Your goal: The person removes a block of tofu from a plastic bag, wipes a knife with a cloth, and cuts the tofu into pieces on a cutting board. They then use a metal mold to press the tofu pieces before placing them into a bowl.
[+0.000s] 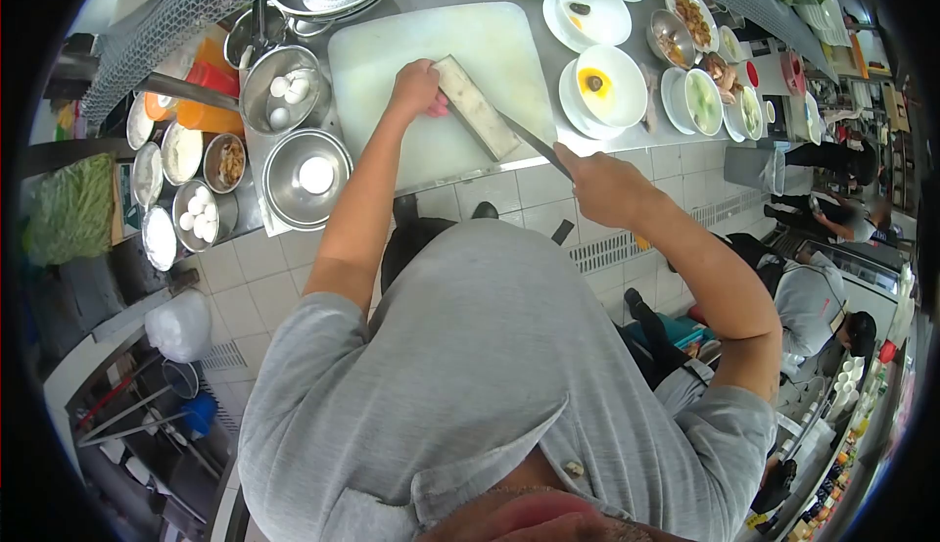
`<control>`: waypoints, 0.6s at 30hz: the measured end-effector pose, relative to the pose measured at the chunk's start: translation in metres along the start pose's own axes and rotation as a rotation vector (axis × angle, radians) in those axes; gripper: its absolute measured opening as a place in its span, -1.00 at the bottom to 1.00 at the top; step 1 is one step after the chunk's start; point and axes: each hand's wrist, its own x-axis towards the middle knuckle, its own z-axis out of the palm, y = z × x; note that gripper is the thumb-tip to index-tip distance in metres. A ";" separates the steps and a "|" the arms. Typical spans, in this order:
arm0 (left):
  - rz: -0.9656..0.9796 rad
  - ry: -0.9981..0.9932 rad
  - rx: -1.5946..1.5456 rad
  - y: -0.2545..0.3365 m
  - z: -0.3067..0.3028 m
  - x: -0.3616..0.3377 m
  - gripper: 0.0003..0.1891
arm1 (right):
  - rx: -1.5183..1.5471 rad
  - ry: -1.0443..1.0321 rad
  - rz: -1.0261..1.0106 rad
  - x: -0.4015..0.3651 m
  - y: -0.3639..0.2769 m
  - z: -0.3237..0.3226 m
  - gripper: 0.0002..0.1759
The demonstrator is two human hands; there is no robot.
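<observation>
In the head view, my right hand [612, 188] is closed around the handle of a knife [534, 141]. Its blade points up and left, the tip side lying over the near end of a whetstone [473, 104], a long pale block with darker sides. The stone rests at a slant on a white cutting board [382, 43]. At the stone's far left end my left hand [418, 90] grips it with curled fingers, partly hidden behind the hand itself.
Left of the board stand metal bowls [279, 155], some holding whole white eggs [290, 87]. To the right are white bowls, one with a dark yolk [593, 82] in yellow liquid. A co-worker [808, 297] is at the far right, others beyond.
</observation>
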 end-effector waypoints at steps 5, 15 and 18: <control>0.036 0.019 0.094 0.009 0.004 -0.002 -0.63 | -0.038 -0.214 0.115 -0.024 -0.006 -0.036 -0.34; 0.012 0.104 -0.029 -0.002 -0.010 0.006 -0.68 | 0.070 -0.294 0.088 -0.019 -0.007 -0.061 -0.45; 0.011 0.117 -0.052 -0.006 -0.022 0.010 -0.68 | 0.003 -0.153 0.004 -0.015 0.011 -0.043 -0.40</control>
